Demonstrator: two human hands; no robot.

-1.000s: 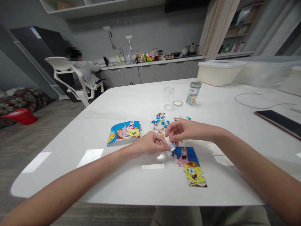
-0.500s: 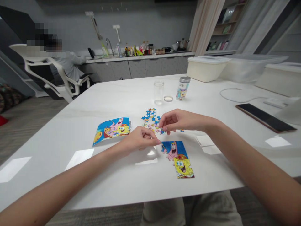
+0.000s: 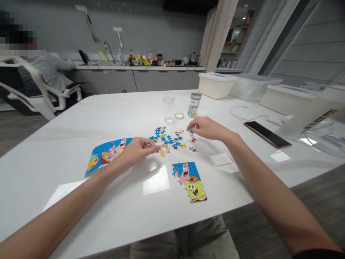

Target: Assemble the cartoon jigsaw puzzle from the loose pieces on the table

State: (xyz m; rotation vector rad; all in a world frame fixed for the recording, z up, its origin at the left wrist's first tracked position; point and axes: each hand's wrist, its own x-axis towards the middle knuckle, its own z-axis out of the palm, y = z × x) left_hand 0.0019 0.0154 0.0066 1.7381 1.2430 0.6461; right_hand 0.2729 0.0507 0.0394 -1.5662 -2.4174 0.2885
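Observation:
My left hand [image 3: 141, 151] is closed, thumb and forefinger together, at the near left edge of a loose pile of jigsaw pieces [image 3: 169, 138]. Whatever lies between those fingertips is too small to make out. Beyond the pile's right side, my right hand [image 3: 207, 128] pinches at a small jigsaw piece [image 3: 191, 131], its fingertips low over the table. Nearer to me lies a partly joined cartoon jigsaw [image 3: 195, 189], with a pink starfish and a yellow sponge figure. The curved picture sheet [image 3: 107, 153] shows the same scene, partly hidden behind my left hand.
Behind the pieces stand a clear jar [image 3: 168, 109], its loose lid [image 3: 179, 116] and a printed canister [image 3: 194, 106]. A phone [image 3: 266, 134] lies to the right, near a cable and storage boxes [image 3: 217, 86]. A person sits in a white chair [image 3: 40, 82] at far left.
My view has turned right. My right hand has moved away from my left, to the pile's right side. My left hand has drawn back from the joined jigsaw to the loose pieces.

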